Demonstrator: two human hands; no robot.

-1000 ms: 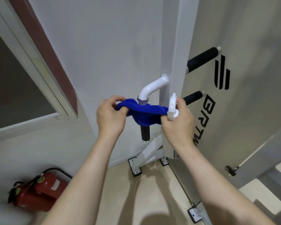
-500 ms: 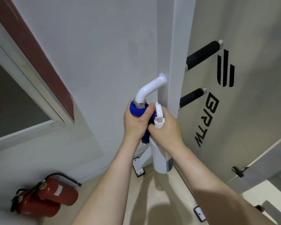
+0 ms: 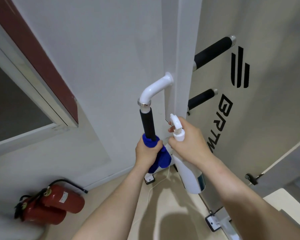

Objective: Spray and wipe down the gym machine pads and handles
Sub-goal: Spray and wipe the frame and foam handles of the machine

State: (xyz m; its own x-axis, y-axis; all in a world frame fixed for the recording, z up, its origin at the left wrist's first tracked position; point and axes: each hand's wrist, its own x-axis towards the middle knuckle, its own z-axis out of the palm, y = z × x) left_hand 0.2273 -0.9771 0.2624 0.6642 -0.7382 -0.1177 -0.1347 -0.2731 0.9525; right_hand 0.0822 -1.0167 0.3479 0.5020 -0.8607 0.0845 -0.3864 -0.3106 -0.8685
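A black foam handle [image 3: 148, 123] hangs down from a bent white tube [image 3: 151, 91] on the white gym machine post [image 3: 182, 63]. My left hand [image 3: 148, 151] grips a blue cloth [image 3: 160, 157] wrapped around the handle's lower end. Just to the right, my right hand [image 3: 189, 142] holds a white spray bottle [image 3: 187, 172], its nozzle pointing up and left. Two more black handles [image 3: 213, 51] [image 3: 200, 99] stick out on the post's right side.
Red fire extinguishers [image 3: 50, 203] lie on the floor at lower left against the wall. A window frame [image 3: 42, 94] fills the left. The machine's grey panel with black lettering [image 3: 249, 101] stands at right, with base feet [image 3: 213, 222] on the floor.
My left hand slid the blue cloth down the handle from its top to its bottom end, baring the black foam. My right hand let go of the cloth, keeping the bottle.
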